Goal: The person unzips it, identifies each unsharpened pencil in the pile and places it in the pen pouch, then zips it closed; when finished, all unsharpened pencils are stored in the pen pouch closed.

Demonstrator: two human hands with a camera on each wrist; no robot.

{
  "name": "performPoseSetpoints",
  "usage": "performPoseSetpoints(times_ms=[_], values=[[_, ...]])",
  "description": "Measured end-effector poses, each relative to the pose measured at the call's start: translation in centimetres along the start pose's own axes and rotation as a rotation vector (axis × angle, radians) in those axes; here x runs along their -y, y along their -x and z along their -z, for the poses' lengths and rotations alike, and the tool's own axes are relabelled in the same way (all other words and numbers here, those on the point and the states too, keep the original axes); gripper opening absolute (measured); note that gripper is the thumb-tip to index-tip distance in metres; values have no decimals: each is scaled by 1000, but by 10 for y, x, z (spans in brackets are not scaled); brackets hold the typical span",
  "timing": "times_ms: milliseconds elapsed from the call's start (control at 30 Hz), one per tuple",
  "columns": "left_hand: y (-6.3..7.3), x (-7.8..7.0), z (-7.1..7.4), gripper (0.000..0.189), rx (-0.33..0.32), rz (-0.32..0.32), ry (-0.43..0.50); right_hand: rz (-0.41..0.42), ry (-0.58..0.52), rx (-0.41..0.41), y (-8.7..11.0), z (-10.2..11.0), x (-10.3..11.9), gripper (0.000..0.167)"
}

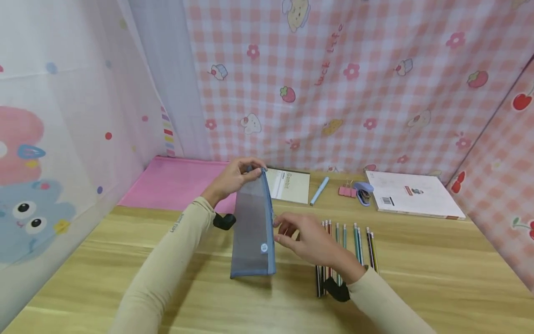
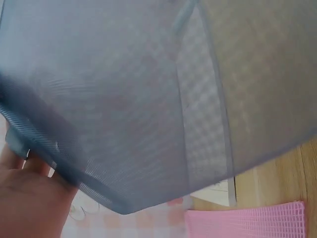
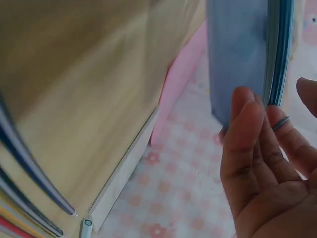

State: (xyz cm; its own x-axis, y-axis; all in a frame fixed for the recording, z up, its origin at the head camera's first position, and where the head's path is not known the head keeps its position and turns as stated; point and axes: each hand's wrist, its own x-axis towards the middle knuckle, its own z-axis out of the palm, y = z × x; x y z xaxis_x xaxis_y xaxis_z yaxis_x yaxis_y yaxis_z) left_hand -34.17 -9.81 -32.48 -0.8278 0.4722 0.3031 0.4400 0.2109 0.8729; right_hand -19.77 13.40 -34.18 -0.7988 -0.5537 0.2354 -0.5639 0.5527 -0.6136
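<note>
A grey-blue mesh zip pouch [image 1: 252, 227] stands on its edge over the table, its blue zipper facing right. My left hand [image 1: 235, 178] grips its far top corner; in the left wrist view the mesh fills most of the picture, partly hiding that hand [image 2: 34, 193]. My right hand [image 1: 306, 236] is at the zipper side, fingers loosely bent. In the right wrist view a small zipper pull [image 3: 281, 123] lies against one finger of that hand [image 3: 267, 173], with the digit above it apart. Several pencils [image 1: 344, 236] lie in a row beneath and beyond my right forearm.
A pink mesh pouch [image 1: 175, 183] lies at the back left. Along the back are a Gambit notebook [image 1: 292, 185], a light-blue pen [image 1: 319, 190], a pink binder clip [image 1: 347, 191], a purple stapler [image 1: 364, 192] and a white book [image 1: 413, 195]. Patterned curtains enclose the table [image 1: 217, 306].
</note>
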Motion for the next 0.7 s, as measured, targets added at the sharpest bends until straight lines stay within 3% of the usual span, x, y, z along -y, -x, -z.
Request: performPoseSetpoints(times_ms=[200, 333, 533, 633, 700], values=[[0, 12, 14, 11, -118, 1, 121, 17, -72, 47, 34, -11, 11, 6], [3, 15, 16, 12, -133, 39, 116, 64, -102, -15, 48, -14, 13, 9], [11, 16, 0, 28, -37, 140, -87, 301, 31, -275, 40, -17, 8, 35], [16, 14, -13, 29, 15, 165, -172, 358, 98, -308, 34, -17, 3, 34], [19, 12, -21, 25, 41, 155, -258, 353, 130, -306, 31, -16, 0, 33]])
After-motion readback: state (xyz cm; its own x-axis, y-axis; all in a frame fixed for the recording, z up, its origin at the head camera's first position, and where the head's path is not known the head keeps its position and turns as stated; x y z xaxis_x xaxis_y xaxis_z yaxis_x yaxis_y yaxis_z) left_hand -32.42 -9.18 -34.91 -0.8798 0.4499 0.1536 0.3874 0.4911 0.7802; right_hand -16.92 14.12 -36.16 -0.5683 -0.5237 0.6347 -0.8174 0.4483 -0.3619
